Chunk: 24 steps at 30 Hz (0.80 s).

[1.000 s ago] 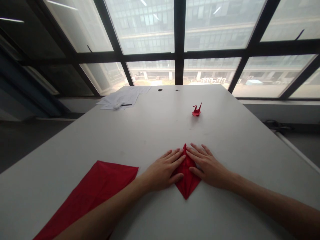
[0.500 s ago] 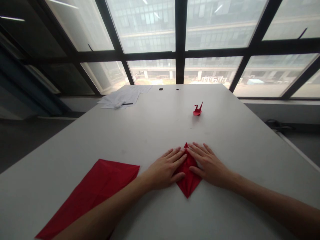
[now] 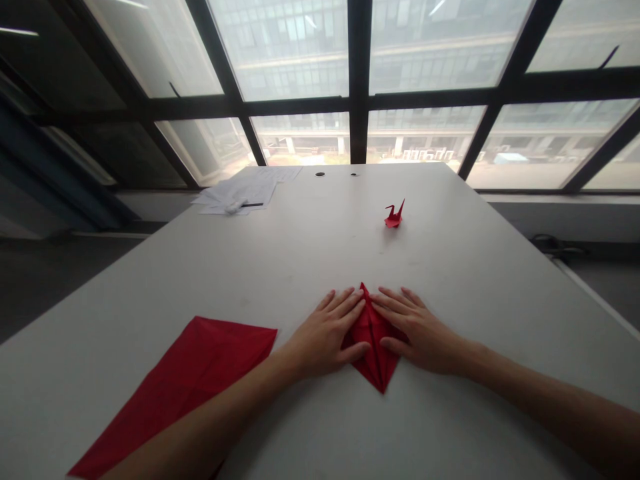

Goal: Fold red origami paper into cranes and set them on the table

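Note:
Flat on the white table lies a folded red origami paper [image 3: 376,337], diamond-shaped, with a crease down its middle and one tip toward me. My left hand [image 3: 330,333] rests on its left side, fingers stretched out and thumb on the lower part. On the right side my right hand [image 3: 417,330] lies flat in the same way, its fingertips near the upper tip. Both hands cover the side edges of the paper. Under my left forearm is a larger red sheet [image 3: 185,373], partly hidden by the arm.
A red paper crane [image 3: 394,215] stands farther back on the table [image 3: 310,260]. White papers [image 3: 240,190] with a dark pen [image 3: 253,205] lie at the back left. A round dark disc [image 3: 320,174] sits at the far edge, before the windows.
The folded paper has turned slightly, its upper tip shifting left and its lower tip right. My left hand has slid a little left; both hands stay flat on the paper.

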Available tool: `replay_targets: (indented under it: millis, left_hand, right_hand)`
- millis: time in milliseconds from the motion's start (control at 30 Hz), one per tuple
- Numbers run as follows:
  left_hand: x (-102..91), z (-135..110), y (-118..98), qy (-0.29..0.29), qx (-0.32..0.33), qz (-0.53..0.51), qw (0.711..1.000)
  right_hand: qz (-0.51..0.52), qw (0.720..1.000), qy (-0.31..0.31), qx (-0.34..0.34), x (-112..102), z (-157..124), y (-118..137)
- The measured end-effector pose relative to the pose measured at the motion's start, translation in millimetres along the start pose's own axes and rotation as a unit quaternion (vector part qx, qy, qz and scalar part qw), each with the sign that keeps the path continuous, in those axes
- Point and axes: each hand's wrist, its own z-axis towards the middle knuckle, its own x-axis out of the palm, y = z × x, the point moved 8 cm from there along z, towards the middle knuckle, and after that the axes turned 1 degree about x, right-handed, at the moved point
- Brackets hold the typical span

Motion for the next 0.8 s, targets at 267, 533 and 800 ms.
replay_targets:
  millis: [267, 533, 800]
  left_hand:
    - [3.1, 0.9, -0.5, 0.018, -0.009, 0.004, 1.0]
    - [5.2, 2.7, -0.2, 0.023, -0.016, 0.008, 1.0]
    - [4.8, 3.4, -1.7, 0.024, -0.019, 0.008, 1.0]
  right_hand:
    - [0.003, 1.0, 0.015, -0.003, 1.1, 0.6, 2.1]
    - [-0.003, 1.0, 0.027, -0.004, 4.5, 1.4, 3.9]
    - [-0.005, 1.0, 0.022, -0.009, 4.1, 1.8, 7.2]
